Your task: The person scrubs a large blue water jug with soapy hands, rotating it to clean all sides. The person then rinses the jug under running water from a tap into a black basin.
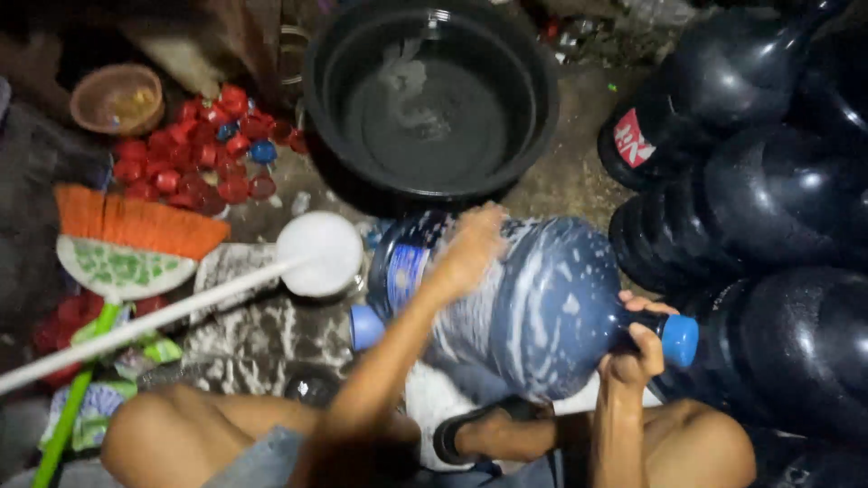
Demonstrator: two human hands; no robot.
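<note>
A stack of dark water jugs [768,181] filled the right side. Far centre stood a black basin [432,99], holding shallow water with a little foam. In the middle, above the person's knees, a large blue water jug [542,307] lay on its side, streaked with suds inside. The left hand [470,248] pressed flat on its far end, fingers spread against the wall; the right hand [633,357] wrapped its fingers around the neck beside the blue cap [680,341]. Wet and soapy, the jug might have slipped and rolled onto the floor. On the left lay an orange broom [127,244], and beyond it a heap of red caps [203,149] beside a small brown bowl [117,98].
</note>
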